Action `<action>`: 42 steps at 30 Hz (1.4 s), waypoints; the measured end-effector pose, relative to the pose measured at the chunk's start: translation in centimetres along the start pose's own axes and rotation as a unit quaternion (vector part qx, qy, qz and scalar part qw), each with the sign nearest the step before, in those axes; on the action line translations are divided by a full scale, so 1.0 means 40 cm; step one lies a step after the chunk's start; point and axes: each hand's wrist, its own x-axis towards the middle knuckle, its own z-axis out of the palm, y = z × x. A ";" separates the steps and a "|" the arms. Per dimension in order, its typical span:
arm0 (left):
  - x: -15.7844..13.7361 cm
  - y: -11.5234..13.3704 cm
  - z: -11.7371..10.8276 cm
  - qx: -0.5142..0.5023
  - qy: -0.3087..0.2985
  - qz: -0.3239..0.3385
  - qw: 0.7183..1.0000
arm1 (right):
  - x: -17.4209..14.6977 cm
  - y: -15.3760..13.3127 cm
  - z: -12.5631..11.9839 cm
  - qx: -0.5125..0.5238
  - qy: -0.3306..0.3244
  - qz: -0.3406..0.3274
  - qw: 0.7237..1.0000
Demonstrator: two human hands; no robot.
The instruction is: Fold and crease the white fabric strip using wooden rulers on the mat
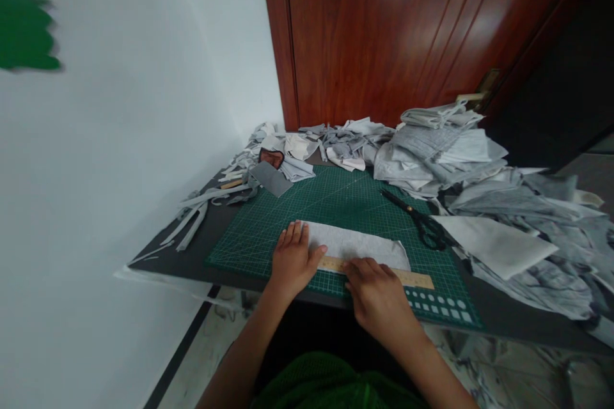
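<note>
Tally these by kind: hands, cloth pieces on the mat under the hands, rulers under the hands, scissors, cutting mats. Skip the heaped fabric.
Hands: 2 (left hand, right hand)
Pale cloth piece: 1
Wooden ruler: 1
Black scissors: 1
Green cutting mat: 1
Total: 6

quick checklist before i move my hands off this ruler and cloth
1. Left hand on the left end of the pale cloth: ok.
2. Right hand on the wooden ruler: ok.
3. Cloth lying on the green cutting mat: ok.
4. Ruler lined up with the cloth's near edge: cannot tell, the right hand hides part of it.
5. Ruler markings readable: cannot tell, too small.
6. Black scissors apart from the pale cloth: ok.
</note>
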 end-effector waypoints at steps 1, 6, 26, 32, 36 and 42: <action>0.002 -0.015 -0.002 0.000 -0.004 0.001 1.000 | 0.000 0.001 0.001 -0.001 0.000 0.000 1.000; 0.009 -0.081 -0.023 -0.007 -0.038 0.014 0.999 | -0.002 0.003 0.004 0.005 0.007 -0.003 1.000; 0.086 -0.206 -0.071 -0.011 -0.177 0.035 0.984 | -0.007 0.013 0.010 0.017 0.020 -0.003 1.000; 0.078 -0.191 -0.074 0.012 -0.159 0.021 0.987 | -0.007 0.019 0.014 0.021 0.036 -0.007 0.999; 0.079 -0.186 -0.076 -0.006 -0.150 0.006 0.989 | 0.001 0.035 0.019 0.018 0.030 -0.002 0.999; 0.076 -0.181 -0.072 -0.014 -0.141 -0.005 0.990 | 0.003 0.054 0.028 -0.001 0.020 -0.004 1.000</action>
